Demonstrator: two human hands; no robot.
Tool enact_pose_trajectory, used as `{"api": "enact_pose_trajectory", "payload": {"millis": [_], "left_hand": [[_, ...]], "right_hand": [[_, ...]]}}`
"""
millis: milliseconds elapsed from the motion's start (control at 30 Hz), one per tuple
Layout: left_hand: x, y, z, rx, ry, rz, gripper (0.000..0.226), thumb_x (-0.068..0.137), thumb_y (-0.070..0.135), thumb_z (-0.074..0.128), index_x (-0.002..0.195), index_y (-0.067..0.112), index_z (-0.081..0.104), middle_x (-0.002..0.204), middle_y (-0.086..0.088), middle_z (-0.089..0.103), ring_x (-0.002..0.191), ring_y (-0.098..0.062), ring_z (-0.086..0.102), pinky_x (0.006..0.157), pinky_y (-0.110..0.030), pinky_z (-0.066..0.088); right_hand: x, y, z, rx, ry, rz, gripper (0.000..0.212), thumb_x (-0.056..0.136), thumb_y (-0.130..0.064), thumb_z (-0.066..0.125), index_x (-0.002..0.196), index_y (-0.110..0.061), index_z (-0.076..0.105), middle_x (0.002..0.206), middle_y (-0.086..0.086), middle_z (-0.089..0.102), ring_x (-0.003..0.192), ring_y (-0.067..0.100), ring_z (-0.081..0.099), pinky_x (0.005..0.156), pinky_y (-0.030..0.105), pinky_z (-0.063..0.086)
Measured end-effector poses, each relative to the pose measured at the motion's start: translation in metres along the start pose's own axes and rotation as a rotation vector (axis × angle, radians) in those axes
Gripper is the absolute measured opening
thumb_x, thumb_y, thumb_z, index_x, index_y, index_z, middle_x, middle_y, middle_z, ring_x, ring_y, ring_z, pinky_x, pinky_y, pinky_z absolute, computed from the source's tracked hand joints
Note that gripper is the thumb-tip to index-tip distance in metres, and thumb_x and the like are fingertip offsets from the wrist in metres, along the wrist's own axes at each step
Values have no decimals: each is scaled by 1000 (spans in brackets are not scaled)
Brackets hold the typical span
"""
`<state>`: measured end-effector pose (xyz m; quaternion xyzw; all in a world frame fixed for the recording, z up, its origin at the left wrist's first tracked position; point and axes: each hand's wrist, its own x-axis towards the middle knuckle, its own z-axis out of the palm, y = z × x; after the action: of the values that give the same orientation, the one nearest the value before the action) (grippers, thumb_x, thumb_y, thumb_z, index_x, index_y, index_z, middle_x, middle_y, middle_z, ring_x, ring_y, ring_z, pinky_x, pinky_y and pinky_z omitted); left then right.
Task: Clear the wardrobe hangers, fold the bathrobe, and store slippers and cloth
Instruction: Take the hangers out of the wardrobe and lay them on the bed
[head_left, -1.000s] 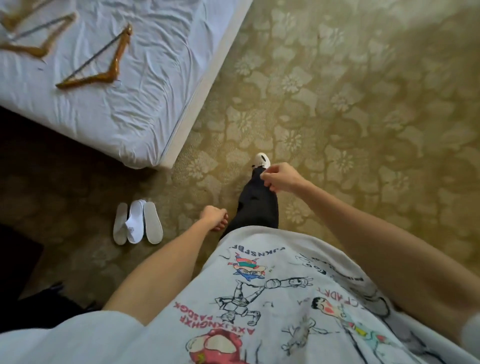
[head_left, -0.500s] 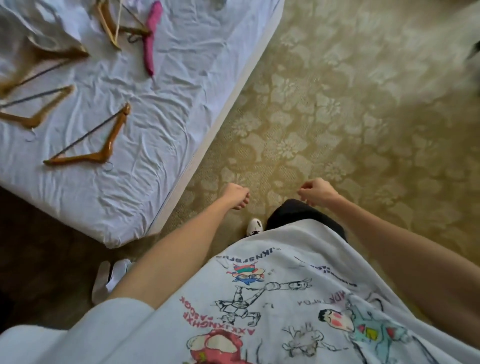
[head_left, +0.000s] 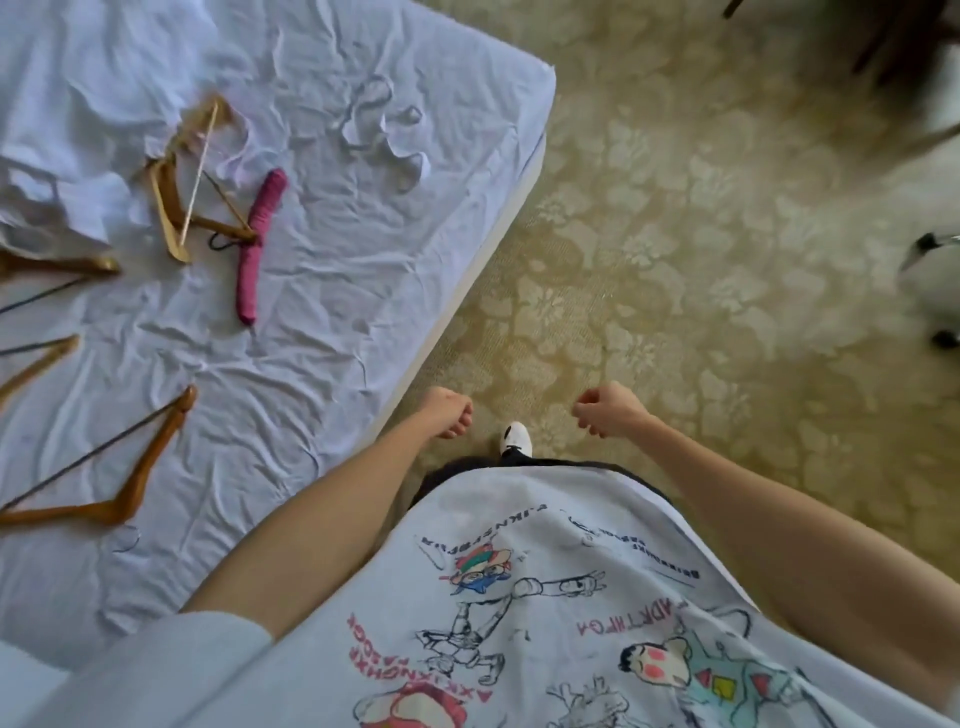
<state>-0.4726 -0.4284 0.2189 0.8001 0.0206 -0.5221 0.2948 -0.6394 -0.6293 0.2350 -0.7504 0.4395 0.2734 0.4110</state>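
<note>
Several wooden hangers lie on the white bed (head_left: 363, 291): one (head_left: 119, 467) near the left front, a tangled pair (head_left: 192, 192) further back, others cut off at the left edge. A pink padded hanger (head_left: 260, 244) lies beside the pair. Crumpled white cloth (head_left: 78, 119) is heaped at the bed's far left, and a white belt (head_left: 384, 130) curls near the far corner. My left hand (head_left: 447, 415) and my right hand (head_left: 608, 415) hang in loose fists over the carpet, holding nothing. The slippers are out of view.
Patterned green carpet (head_left: 701, 234) fills the right side. A dark chair (head_left: 893, 47) stands at the top right, and a white rounded object with dark wheels (head_left: 935, 291) sits at the right edge. My white shoe (head_left: 515, 439) is beside the bed's corner.
The view has swung up and along the bed: the slippers have left the frame, and more hangers, the cloth and the belt have come into sight. Both hands stay curled and hold nothing.
</note>
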Motion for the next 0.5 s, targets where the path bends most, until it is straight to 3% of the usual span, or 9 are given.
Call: {"api": "enact_pose_trajectory", "payload": {"millis": [133,300,500], "left_hand": [[32,31,-46,-127,143,-64,20,92,11,57,76,3,68,66,-8,65,52,-19,57,49,-25,47],[67,45,-99,-351,215,-190,15,85,10,58,79,3,68,70,-11,66,49,-17,55,45,-24,43],[127,80,-155,-565,301,-290,16,90,14,55,91,4,67,77,-9,69,57,-18,59,53,-25,49]], "right_hand": [[57,-103,-35,-77,-81,-177,15,97,-21,60,98,-10,70,85,4,71,68,12,63,61,23,54],[111,-238,-51,-204,-191,-415,13,94,-21,60,91,-13,70,77,0,70,61,8,62,56,20,48],[190,-350,-74,-344,-293,-491,13,91,-18,63,98,-12,72,78,3,71,58,9,63,43,10,42]]}}
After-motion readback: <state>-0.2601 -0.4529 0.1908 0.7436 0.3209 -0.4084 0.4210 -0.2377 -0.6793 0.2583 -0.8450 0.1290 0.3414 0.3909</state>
